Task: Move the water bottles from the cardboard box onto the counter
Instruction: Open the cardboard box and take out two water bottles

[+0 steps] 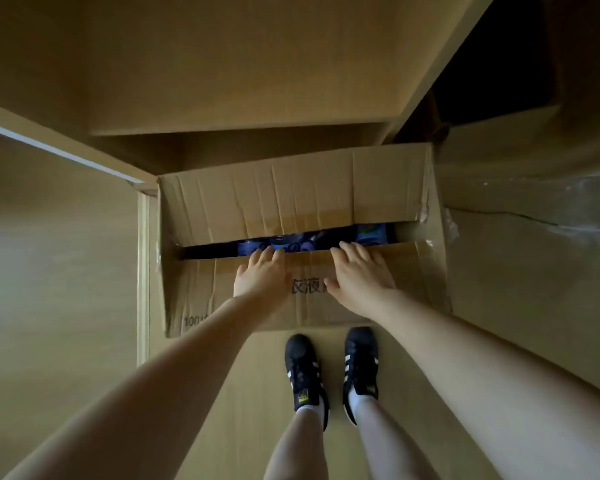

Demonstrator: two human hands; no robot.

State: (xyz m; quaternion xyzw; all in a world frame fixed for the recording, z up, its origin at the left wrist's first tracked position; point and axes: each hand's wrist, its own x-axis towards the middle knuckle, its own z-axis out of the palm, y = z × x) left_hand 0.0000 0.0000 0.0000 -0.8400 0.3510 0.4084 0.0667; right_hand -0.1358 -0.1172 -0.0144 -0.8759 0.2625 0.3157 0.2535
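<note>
- left hand (pixel 262 275): palm down on the near flap of the brown corrugated cardboard box (pixel 302 199), fingers fairly straight, tips curling over the flap's edge at the slit; pinching nothing.
- right hand (pixel 359 277): flat on the same flap, just beside the left, fingers spread and reaching the slit edge; thumb out over black printed characters.
- box flaps nearly closed; a narrow dark gap runs between them.
- water bottles with blue labels (pixel 291 242): inside the box, only glimpsed through the gap just past the fingertips; count unclear.
- box sits on a tan floor (pixel 257 393), at the foot of a tan cabinet.
- black sneakers with white stripes (pixel 305 372): just below the box's near edge, white socks above.
</note>
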